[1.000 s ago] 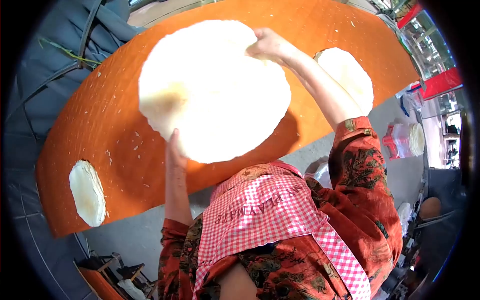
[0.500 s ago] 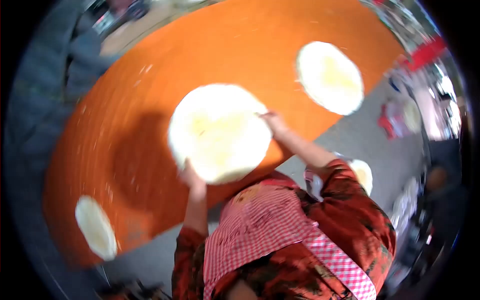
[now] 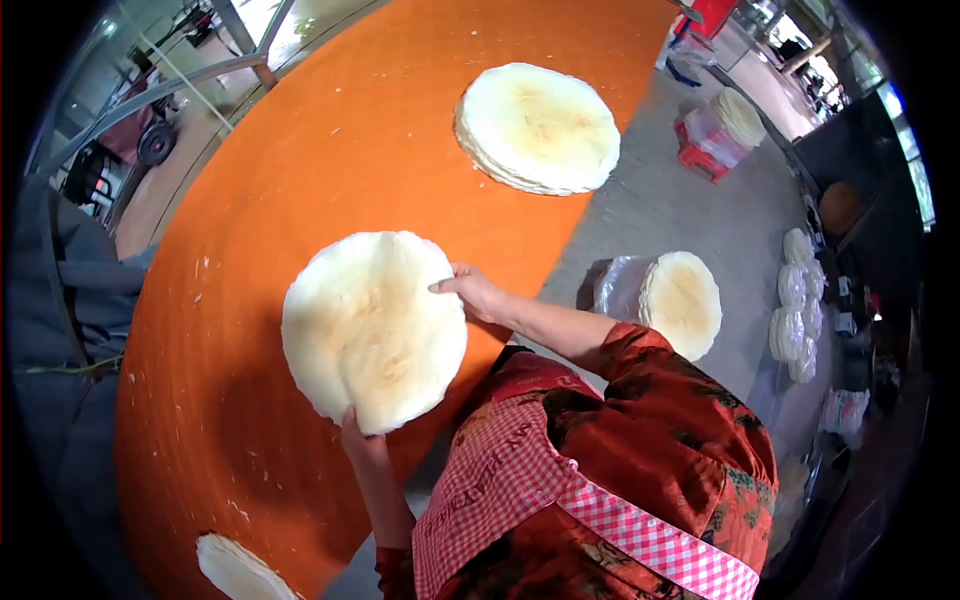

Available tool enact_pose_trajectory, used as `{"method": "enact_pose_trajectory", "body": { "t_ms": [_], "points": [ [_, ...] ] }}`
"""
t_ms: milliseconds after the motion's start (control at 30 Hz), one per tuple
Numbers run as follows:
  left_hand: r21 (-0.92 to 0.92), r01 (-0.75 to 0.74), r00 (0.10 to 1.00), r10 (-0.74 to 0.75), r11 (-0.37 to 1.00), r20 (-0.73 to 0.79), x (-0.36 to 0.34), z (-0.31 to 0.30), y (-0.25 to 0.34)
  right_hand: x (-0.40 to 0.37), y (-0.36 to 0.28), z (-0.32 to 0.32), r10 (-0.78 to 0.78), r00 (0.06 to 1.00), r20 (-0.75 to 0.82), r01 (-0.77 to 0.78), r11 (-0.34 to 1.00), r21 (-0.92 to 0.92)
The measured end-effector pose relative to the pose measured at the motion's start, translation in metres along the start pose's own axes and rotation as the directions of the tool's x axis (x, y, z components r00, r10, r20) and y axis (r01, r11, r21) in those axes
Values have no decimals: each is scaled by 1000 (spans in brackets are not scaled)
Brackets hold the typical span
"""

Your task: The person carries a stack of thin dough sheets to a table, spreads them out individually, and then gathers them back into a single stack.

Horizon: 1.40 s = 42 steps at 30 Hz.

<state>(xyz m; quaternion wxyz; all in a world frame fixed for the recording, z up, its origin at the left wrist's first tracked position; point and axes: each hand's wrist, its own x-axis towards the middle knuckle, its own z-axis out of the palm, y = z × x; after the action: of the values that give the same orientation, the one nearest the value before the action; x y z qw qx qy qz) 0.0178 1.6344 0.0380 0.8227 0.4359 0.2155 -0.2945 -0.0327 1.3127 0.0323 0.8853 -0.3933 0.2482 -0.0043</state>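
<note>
Between my hands is a large, pale round flatbread (image 3: 375, 325) with light brown toasted patches, held above the orange tabletop (image 3: 420, 150), where it casts a shadow. My left hand (image 3: 364, 440) grips the near edge, its fingers partly hidden beneath the bread. On the right edge, my right hand (image 3: 474, 292) pinches the rim with the thumb on top. A stack of similar flatbreads (image 3: 540, 128) lies farther off on the table. Another pale flatbread pile (image 3: 240, 572) is partly visible at the lower left, cut by the view's edge.
On the floor to the right stand a plastic-wrapped flatbread stack (image 3: 682, 303) and another on a red stool (image 3: 700, 160). Several wrapped packs (image 3: 795, 300) line the far right. Dark blue fabric (image 3: 75, 290) hangs along the left side of the table.
The view has turned, so the table and its stacks appear shifted left. Both hands still hold the flatbread, which now sits lower and farther left in view. The picture is sharper.
</note>
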Motion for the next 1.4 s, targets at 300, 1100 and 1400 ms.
{"method": "enact_pose_trajectory", "body": {
  "t_ms": [300, 1100, 1400],
  "points": [
    [662, -656, 751, 400, 362, 525, 15, -67, -34, -5, 2, 9, 15, 990, -138, -37, 987, -154],
    [270, -291, 873, 140, 918, 467, 164, 466, -129, -57, -353, -277, -481, 857, -183, 472, 877, -96],
    [514, -201, 974, 112, 834, 199, 205, 446, -224, -33, -289, -383, -46, 914, -403, 9, 996, -93]
  ]
}}
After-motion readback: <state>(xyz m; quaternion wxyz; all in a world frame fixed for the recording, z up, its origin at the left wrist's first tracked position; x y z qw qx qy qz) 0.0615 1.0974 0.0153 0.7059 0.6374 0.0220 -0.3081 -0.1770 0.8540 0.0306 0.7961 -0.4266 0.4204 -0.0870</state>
